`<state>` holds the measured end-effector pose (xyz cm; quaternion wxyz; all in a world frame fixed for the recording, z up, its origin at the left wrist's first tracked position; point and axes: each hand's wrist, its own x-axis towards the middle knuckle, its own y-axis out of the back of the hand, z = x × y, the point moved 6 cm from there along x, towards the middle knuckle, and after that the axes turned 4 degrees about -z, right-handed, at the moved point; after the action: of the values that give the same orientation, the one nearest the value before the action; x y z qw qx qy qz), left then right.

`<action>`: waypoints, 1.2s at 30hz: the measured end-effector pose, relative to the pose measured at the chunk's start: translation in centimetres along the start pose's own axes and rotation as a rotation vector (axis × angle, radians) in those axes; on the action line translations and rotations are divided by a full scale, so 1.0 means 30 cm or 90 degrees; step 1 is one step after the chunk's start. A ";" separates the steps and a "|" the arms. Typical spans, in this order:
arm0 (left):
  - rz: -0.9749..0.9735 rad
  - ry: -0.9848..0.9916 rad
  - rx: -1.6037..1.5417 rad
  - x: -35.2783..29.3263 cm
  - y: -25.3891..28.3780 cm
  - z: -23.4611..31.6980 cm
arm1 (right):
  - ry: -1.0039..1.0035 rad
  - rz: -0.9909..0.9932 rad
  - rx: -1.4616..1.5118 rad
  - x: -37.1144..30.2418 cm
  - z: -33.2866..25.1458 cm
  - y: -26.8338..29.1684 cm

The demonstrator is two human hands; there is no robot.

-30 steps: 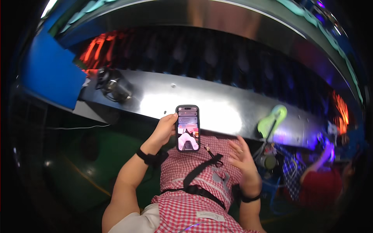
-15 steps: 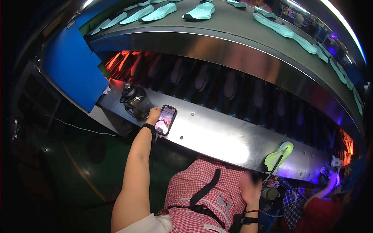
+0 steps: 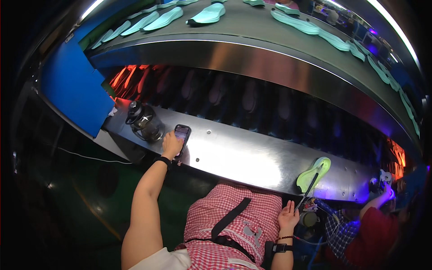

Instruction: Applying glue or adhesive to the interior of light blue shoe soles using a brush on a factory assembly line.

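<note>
On the metal ledge lies a smartphone [image 3: 182, 131] in a dark case, its screen lit. The fingers of my left hand [image 3: 171, 145] are spread over the lower screen, touching it. Close behind that hand stands a dark see-through jug [image 3: 148, 126] with a black lid. My right hand [image 3: 288, 218] is palm up beside the checked apron, its fingers stretched out and nothing visibly held. Just past its fingertips is the dark handle of a thin tool [image 3: 309, 189], which rests across a yellow-green shoe sole [image 3: 306, 177] on the ledge.
Pale turquoise soles [image 3: 208, 15] lie on the belt [image 3: 252, 30] above. Under it, more soles hang in a dark opening with red glowing ends. A blue panel [image 3: 72, 90] stands left. To the right, a co-worker in a red sleeve [image 3: 378, 225] reaches toward the ledge.
My left hand has moved from the phone's side edge onto its screen. My right hand, blurred before, now shows its fingers stretched out. The whole view has shifted a little.
</note>
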<state>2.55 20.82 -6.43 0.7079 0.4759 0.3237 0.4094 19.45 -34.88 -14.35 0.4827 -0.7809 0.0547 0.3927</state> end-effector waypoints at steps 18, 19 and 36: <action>0.168 -0.866 -0.072 -0.283 0.775 1.445 | 0.609 -0.024 -0.208 -0.170 -0.387 -0.447; 0.134 -0.847 -0.021 -0.240 0.770 1.516 | 0.623 -0.032 -0.256 -0.153 -0.404 -0.468; -0.032 -0.473 0.244 0.264 0.639 2.025 | 0.690 -0.025 -0.633 -0.070 -0.371 -0.483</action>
<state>52.45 7.09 31.53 0.6852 0.7060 0.1283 0.1250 30.98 -36.72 -0.16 -0.0162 -0.9930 0.0869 -0.0788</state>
